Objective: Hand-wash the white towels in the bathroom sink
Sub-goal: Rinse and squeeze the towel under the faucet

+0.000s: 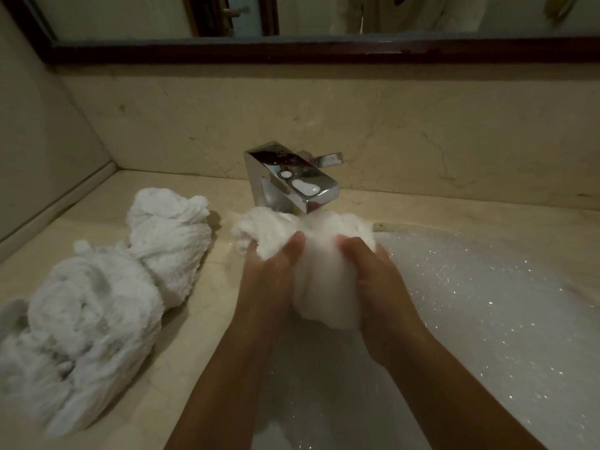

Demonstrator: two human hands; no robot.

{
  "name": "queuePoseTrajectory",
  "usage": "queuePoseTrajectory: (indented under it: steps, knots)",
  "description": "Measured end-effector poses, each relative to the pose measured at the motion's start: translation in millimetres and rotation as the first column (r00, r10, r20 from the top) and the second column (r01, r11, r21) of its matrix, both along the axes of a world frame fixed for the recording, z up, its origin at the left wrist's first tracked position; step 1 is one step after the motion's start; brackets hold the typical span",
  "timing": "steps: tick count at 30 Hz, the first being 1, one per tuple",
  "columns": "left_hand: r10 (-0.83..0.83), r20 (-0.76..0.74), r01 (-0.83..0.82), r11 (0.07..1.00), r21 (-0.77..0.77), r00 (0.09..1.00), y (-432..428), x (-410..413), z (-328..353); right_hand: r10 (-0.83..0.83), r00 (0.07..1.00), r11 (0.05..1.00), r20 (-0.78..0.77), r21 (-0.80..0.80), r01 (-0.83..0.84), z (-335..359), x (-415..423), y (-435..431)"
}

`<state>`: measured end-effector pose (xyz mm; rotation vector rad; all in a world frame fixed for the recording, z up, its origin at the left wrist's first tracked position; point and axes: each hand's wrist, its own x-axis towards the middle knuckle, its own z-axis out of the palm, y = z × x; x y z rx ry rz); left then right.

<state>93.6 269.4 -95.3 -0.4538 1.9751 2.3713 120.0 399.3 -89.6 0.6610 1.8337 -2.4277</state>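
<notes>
A bunched white towel (324, 254) is held above the sink (487, 287), just under the chrome tap (292, 181). My left hand (269, 280) grips its left side with the thumb on top. My right hand (376, 280) grips its right side the same way. The sink is full of foamy, soapy water. Another wrung, twisted white towel (97, 303) lies on the counter to the left of the sink.
The beige marble counter (201, 319) runs around the sink, meeting a side wall at the left. A marble backsplash (324, 118) rises behind the tap, with a dark-framed mirror (292, 50) above it. Blobs of foam sit on the tap's top.
</notes>
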Motion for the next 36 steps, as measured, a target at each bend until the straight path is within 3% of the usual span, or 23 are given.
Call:
queuePoseTrajectory:
  steps: [8, 15, 18, 25, 30, 34, 36]
  knots:
    - [-0.260, -0.009, 0.257, 0.947, 0.193, 0.965, 4, 11, 18, -0.060, 0.993, 0.997, -0.102, -0.064, 0.054, -2, 3, 7]
    - [-0.141, -0.040, 0.146, 0.977, 0.157, 0.989, 2, 6, 14, 0.050, 0.978, 0.991, -0.205, -0.109, -0.073, -3, 8, 9]
    - [-0.071, -0.059, 0.080, 0.983, 0.168, 0.996, 4, 3, 15, 0.011, 0.967, 0.993, -0.255, -0.115, -0.041, -5, 7, 7]
    - [-0.212, -0.129, 0.220, 0.974, 0.058, 0.969, 3, 2, 5, 0.011, 0.986, 0.994, -0.167, -0.104, -0.028, -1, 10, 5]
    - [-0.278, -0.043, 0.275, 0.959, -0.068, 0.959, 6, 5, 5, 0.007, 0.985, 0.999, -0.170, -0.048, -0.015, -3, 7, 9]
    - [-0.373, -0.024, 0.372, 0.915, 0.156, 0.928, 4, 6, 12, -0.028, 0.979, 0.997, -0.201, -0.074, 0.014, -1, 9, 13]
    - [-0.370, -0.037, 0.370, 0.909, 0.192, 0.928, 3, 7, 16, -0.015, 0.979, 0.998, -0.202, -0.065, 0.002, 4, 10, 13]
